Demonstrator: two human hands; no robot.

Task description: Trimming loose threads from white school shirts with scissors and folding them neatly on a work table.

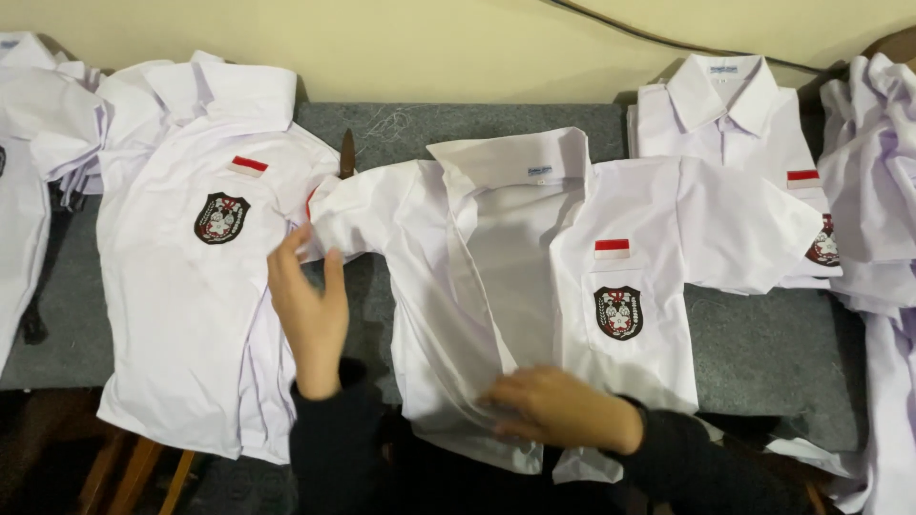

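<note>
Item: white short-sleeved shirt (534, 286), open-fronted, spread flat mid-table, crest badge on the pocket.
Right hand (558, 408): fingers pressed flat on the shirt's lower placket, clamping nothing.
Left hand (310, 310): open, fingertips touching the shirt's sleeve end.
Step, by judgement: smoothing before folding; next calls for closing the front.
Left of shirt: folded shirt stack (205, 257); right: collared shirt (730, 119); beneath: grey table cover (763, 353).

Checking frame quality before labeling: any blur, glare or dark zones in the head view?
Head view: the left hand is slightly motion-blurred at the fingertips; the right hand and the open white shirt are sharp. Lighting is even and soft, with no glare on the fabric. The bottom edge is dark, so the black sleeves lose detail. The grey table cover shows faint shadows under the shirt edges.
</note>
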